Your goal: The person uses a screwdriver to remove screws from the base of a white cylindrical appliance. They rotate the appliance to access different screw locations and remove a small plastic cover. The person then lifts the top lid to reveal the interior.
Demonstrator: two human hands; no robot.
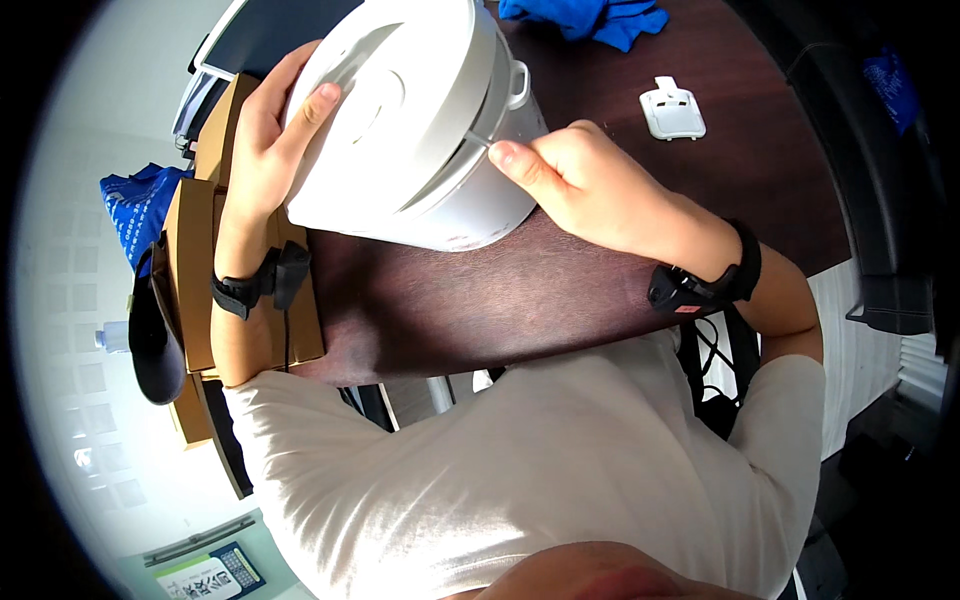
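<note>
A white rice cooker (470, 205) stands tilted toward the left at the far side of the table. Its rounded lid (420, 130) has a dark gap along the right edge, between lid and body. My left hand (268, 135) is spread over the lid's left side, thumb on top and fingers over the far edge, gripping it. At the gap, my right hand (570, 180) is closed with its thumb pressed down on a thin grey metal rod (479, 138). The rod's tip meets the lid's edge. Its rear part is hidden in my palm, so the exact tool cannot be told.
A small white plastic part (673, 112) lies on the dark wooden table (450, 300) at the right. Behind it is a blue cloth (590, 18). Cardboard boxes (195, 270) crowd the left edge, with a blue bag (140, 205) beside them. A black chair (860, 180) stands at the right.
</note>
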